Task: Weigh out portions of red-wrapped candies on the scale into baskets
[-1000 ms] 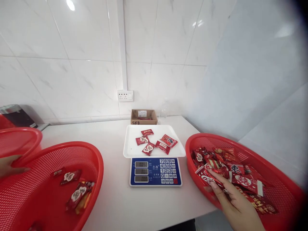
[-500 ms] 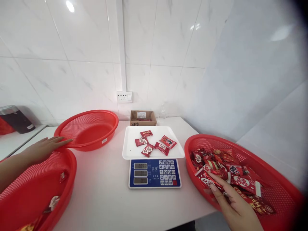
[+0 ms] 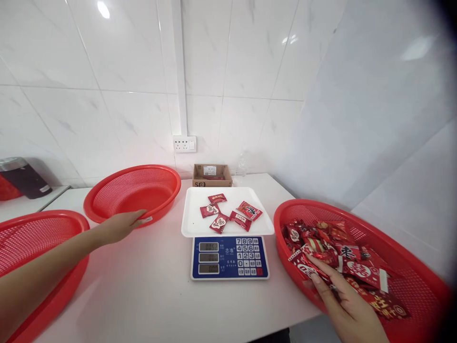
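My left hand (image 3: pixel 123 226) reaches across to the near rim of the back left red basket (image 3: pixel 135 183), its fingers together at the rim beside a small white label. On the right, my right hand (image 3: pixel 342 295) pinches a red and white candy packet (image 3: pixel 307 262) over the right red basket (image 3: pixel 410 267), which holds many red wrapped candies. Between the hands stands a blue and white scale (image 3: pixel 230 257). Several red packets (image 3: pixel 218 222) lie apart on its white tray (image 3: pixel 194 224). The upper display seems to read 0.052.
The near left red basket (image 3: pixel 71 286) lies partly under my left forearm. Behind the scale, against the tiled wall, is a small cardboard box (image 3: pixel 212 176) with a clear plastic item (image 3: pixel 242 164) beside it. A dark cylinder (image 3: pixel 26 178) lies at the far left.
My left hand has moved right and nearer, from between the left baskets to the back basket's front rim. That basket has shifted slightly right; the near left one has shifted left. My right hand has barely moved.
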Demonstrator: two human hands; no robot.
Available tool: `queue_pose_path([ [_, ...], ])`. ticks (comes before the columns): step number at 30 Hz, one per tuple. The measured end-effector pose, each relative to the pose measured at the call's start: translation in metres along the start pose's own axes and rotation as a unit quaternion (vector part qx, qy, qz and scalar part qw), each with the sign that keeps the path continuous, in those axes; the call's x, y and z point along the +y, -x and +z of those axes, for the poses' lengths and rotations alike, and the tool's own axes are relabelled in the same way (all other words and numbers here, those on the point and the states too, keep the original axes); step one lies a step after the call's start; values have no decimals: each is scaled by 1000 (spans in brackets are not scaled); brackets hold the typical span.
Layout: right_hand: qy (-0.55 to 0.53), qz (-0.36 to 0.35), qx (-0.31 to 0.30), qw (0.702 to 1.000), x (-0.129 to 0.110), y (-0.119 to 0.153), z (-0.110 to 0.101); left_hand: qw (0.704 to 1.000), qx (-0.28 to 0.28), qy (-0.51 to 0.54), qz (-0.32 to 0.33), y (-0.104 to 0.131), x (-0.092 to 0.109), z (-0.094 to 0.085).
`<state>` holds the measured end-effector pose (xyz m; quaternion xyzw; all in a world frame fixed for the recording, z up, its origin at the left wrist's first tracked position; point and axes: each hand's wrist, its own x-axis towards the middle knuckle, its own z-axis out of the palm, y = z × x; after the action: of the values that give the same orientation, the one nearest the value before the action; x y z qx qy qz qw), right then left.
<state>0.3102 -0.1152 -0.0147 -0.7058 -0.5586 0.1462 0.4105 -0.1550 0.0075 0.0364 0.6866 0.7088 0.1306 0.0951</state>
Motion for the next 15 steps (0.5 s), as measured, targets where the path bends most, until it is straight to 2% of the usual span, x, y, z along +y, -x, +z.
queue_pose_path([
  [2,0,3,-9,1000,0,0,-1,998,-58,-4,36,-5,15,1],
  [5,1,10,-23,1000,-1,0,0,996,-51,-12,78,-19,42,10],
  [8,-8,5,-17,1000,-3,0,1,989,-42,-14,141,-32,81,31],
  [12,-17,1,-5,1000,-5,0,2,968,-95,-4,231,-44,136,63],
  [15,-22,-1,-19,1000,-2,0,1,960,-125,-5,251,-54,165,82],
])
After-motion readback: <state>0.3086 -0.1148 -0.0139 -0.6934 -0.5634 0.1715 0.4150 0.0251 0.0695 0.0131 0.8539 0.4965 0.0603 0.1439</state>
